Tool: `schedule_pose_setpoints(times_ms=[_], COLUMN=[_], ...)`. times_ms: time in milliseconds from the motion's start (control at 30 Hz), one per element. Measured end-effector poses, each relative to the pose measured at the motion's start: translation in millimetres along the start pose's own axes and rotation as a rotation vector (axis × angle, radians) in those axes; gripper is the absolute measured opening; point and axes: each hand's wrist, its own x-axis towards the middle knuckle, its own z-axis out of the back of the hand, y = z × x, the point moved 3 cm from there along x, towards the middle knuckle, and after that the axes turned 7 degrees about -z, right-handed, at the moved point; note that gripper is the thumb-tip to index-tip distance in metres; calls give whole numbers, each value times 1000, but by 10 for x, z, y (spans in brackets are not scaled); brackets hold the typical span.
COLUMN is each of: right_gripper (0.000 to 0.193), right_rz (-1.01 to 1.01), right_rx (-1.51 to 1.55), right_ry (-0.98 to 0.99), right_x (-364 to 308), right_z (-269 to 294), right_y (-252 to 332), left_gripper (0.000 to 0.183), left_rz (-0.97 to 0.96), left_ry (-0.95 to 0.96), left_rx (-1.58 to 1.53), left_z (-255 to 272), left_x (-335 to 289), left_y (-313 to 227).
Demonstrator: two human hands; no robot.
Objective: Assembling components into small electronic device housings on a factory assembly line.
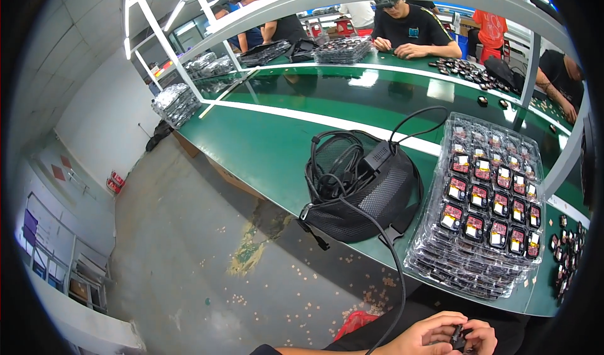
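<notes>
At the lower edge, in front of the bench, my left hand (pixel 434 335) and my right hand (pixel 481 338) meet around a small black plastic piece (pixel 457 337). Fingers of both hands curl onto it, hiding most of its shape. Just beyond them on the bench rises a tall stack of clear plastic trays (pixel 434 254). Small black square units (pixel 478 197) with red and white faces fill the nearer pockets of the top tray. The pockets farther back look different, and I cannot tell what they hold.
A black mesh bag (pixel 371 204) with cables sits left of the trays; its cable hangs past the bench edge toward my left arm. More loose black units (pixel 566 254) lie at the right. A grey metal frame (pixel 352 2) spans overhead. Several people work across the green bench (pixel 251 144).
</notes>
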Motion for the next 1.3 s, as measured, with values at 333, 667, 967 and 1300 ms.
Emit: schedule_pose_setpoints(times_ms=[333,667,967,1300], right_gripper=[17,17,25,30], right_rz=[127,282,250,536], right_rx=[-125,-318,-616,-833], right_ry=[-79,45,-52,-187], right_x=[144,4,-123,129], right_z=[-190,-446,-564,-611], right_y=[531,1075,1398,535], left_gripper=[29,32,36,47], left_rz=[-7,-133,-67,-148], left_ry=[-308,-305,-163,-270], left_rx=[-47,-170,-339,-303], left_z=[166,99,106,530], left_x=[-254,-632,-666,-523], left_y=[-123,-143,-267,-188])
